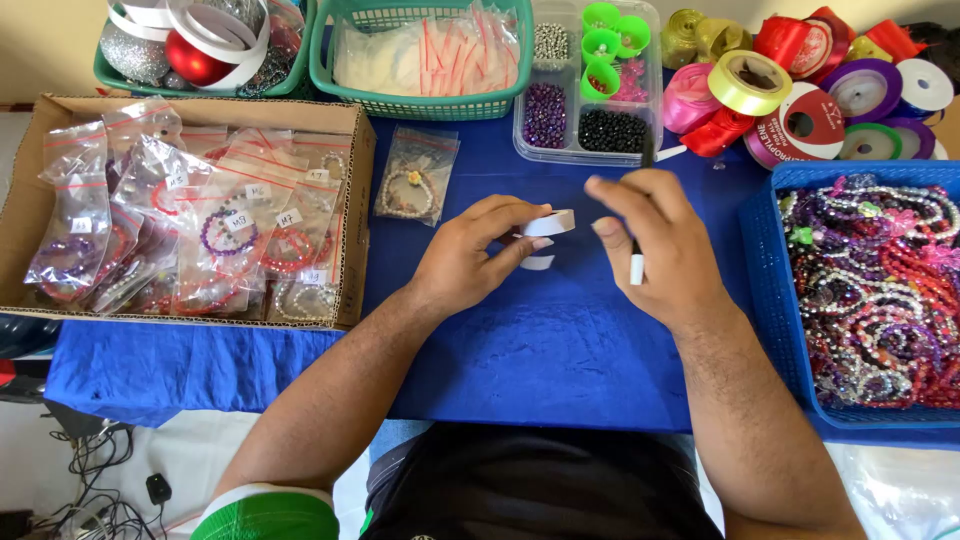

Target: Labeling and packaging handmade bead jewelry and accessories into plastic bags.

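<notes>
**Worktop inventory: label roll in hand, bagged bracelets to the side**

- Left hand [470,255]: fingers closed on a small roll of white paper tape [549,223], lifted just above the blue-covered worktop [560,350]; a loose white end [537,262] curls beneath it, apparently held so a strip can be drawn off.
- Right hand [665,250]: fingers curled around a slim black-and-white pen [637,262], tip downward, index finger reaching toward the roll; the grip suits marking a label.
- Clear zip bag holding a pale bead bracelet [412,180]: lies flat near the left hand, with no white tag visible on it.
- Brown cardboard box [352,210], left: heaped with clear red-zip bags of bracelets [200,230], many bearing small white square tags.
- Green plastic basket [420,100], rear: empty red-zip bags.
- Clear compartment tray of beads [590,90]: purple, black, silver, plus green cups.
- Ribbon spools [800,90], rear right: red, pink, yellow, purple.
- Blue plastic basket [765,290], right: loose mixed bead bracelets.
</notes>
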